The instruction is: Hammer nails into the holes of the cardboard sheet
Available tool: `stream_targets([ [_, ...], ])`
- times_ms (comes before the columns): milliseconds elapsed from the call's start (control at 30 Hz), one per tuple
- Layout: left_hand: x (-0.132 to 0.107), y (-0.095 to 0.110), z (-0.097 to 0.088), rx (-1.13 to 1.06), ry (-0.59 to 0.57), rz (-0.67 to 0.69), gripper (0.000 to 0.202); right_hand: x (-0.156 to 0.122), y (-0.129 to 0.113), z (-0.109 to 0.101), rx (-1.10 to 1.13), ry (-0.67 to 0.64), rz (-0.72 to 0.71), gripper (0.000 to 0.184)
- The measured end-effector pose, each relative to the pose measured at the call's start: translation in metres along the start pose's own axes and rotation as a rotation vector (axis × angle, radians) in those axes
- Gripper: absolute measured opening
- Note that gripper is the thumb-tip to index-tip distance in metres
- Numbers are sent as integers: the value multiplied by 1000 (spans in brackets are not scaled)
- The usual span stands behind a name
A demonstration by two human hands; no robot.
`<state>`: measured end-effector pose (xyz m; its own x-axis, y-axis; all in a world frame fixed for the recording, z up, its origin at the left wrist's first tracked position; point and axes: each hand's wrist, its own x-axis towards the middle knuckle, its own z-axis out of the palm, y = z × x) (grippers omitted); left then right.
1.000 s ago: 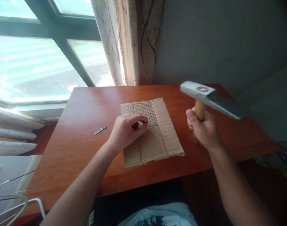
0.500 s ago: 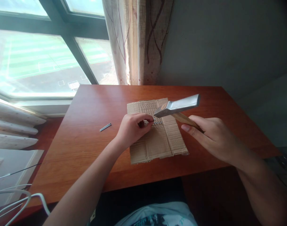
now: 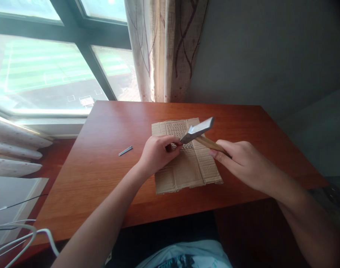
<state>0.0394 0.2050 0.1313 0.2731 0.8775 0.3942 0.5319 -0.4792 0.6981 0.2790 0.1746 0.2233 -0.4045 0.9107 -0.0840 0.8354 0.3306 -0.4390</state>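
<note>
My right hand (image 3: 239, 158) is wrapped round the wooden handle of a hammer (image 3: 199, 129). The metal head has a broad flat end pointing up and away to the right; its narrow end is down at my left fingertips. My left hand (image 3: 160, 152) pinches a nail between thumb and forefinger, mostly hidden by the fingers and the hammer head. Both are over a folded piece of cardboard (image 3: 186, 167), on which lies a board with rows of small holes (image 3: 175, 129). Left of my left hand, several loose nails (image 3: 125, 150) lie together.
The brown wooden table (image 3: 103, 126) carries everything. Behind it hang a patterned curtain (image 3: 164, 48) and a window (image 3: 41, 67), with a grey wall (image 3: 270, 56) to the right. White cables (image 3: 44, 231) run along the lower left, beside the table edge.
My right hand has brought the hammer down and to the left, so its head now meets my left fingertips. The left hand keeps its pinch in about the same place.
</note>
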Motion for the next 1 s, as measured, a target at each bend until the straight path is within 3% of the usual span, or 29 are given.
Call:
stream_targets([
  [233, 0, 1, 0, 25, -5, 3, 8, 0, 3, 3, 0, 24, 15, 42],
  [400, 0, 0, 0, 53, -31, -9, 10, 1, 6, 7, 55, -51, 7, 36],
  [667, 0, 0, -1, 61, -48, -17, 8, 2, 5, 10, 61, -63, 32, 36],
  [867, 1, 4, -3, 39, -103, -104, 27, 1, 6, 9, 65, -18, 20, 39],
  [1000, 1, 4, -4, 15, -111, -113, 28, 3, 7, 12, 46, -10, 26, 41],
])
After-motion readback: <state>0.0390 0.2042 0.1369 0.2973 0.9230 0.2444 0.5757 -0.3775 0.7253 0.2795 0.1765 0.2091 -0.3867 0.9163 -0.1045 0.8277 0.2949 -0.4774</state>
